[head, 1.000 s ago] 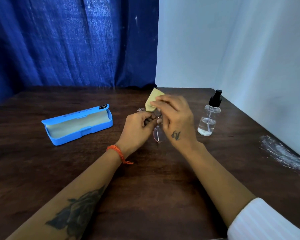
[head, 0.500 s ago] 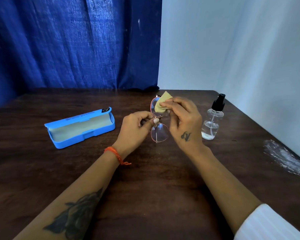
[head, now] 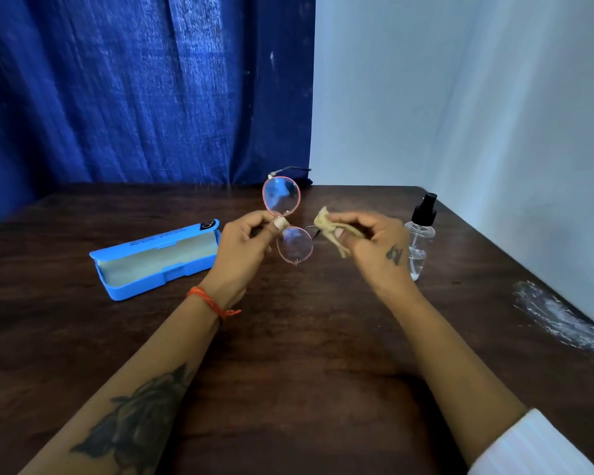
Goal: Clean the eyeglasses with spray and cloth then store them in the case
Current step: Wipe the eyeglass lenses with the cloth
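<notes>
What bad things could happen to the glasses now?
The left hand pinches the glasses only at the bridge, in the air above the table, so they might slip and drop. Fingers near the lenses could smudge them. The right hand with the crumpled cloth is close to the spray bottle and might knock it over.

The left hand (head: 244,245) pinches the pink-rimmed eyeglasses (head: 287,222) at the bridge, holding them on end above the table (head: 306,354). Just beside them, the right hand (head: 378,248) grips a crumpled yellow cloth (head: 326,228). An open blue case (head: 155,260) lies toward the left edge; a spray bottle (head: 420,234) stands near the right edge.
</notes>
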`<state>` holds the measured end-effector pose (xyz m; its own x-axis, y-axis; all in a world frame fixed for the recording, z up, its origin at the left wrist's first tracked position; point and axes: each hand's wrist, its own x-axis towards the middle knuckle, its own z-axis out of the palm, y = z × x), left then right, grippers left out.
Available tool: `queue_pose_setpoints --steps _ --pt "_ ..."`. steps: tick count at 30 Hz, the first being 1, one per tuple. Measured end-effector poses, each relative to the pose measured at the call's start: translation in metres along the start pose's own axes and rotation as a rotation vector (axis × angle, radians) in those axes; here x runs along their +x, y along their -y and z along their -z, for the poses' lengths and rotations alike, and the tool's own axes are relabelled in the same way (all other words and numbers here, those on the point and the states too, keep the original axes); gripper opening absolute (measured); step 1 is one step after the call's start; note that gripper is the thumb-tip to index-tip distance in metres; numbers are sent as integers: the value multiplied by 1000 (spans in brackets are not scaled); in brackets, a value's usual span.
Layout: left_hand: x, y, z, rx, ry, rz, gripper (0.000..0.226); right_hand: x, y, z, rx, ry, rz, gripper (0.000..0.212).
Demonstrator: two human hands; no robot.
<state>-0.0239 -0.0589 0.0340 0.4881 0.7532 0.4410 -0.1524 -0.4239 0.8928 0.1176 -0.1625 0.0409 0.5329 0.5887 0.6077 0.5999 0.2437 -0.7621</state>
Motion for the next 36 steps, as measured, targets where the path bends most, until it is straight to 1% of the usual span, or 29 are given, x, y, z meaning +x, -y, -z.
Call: queue_pose_setpoints --steps 2,3,4,5,6,7,9,11,12,15,19,25,30,33,36 --pt "2 -2 4 -107 -30 29 18 3 -1 3 189 -70 -164 36" --pt "3 -2 5 -174 -36 47 18 4 -1 3 273 -77 -216 35" --pt "4 -2 6 -246 -39 71 19 4 -1 2 334 -47 -251 34" --pt "5 -3 6 -314 -44 98 18 2 0 -1 356 18 -263 34" --pt "5 -3 6 -375 -50 123 17 -1 1 -4 323 98 -241 35" --pt "6 -4 6 -427 -53 143 17 -4 0 -8 238 175 -178 37" --pt "6 -4 6 -490 -48 169 17 -12 -1 -16 -24 269 55 34" --pt "5 -4 5 -506 -45 189 17 -17 -7 -23 -252 285 329 22" --pt "5 -4 5 -507 -44 200 17 -18 -10 -25 -335 293 405 17" --pt "4 -6 4 -514 -31 227 17 -19 -15 -25 -488 263 493 12" --pt "5 -7 5 -514 -18 228 20 -19 -17 -23 -594 243 552 15" --pt "12 -8 22 -565 -17 234 22 -14 -24 -13 -707 202 525 18" --pt "11 -12 29 -594 2 266 24 -8 -30 -6 -827 220 497 23" --pt "11 -11 30 -576 12 288 24 -5 -32 -2 -915 227 413 35" --pt "10 -11 31 -556 22 305 24 -5 -28 4 -958 208 265 42"
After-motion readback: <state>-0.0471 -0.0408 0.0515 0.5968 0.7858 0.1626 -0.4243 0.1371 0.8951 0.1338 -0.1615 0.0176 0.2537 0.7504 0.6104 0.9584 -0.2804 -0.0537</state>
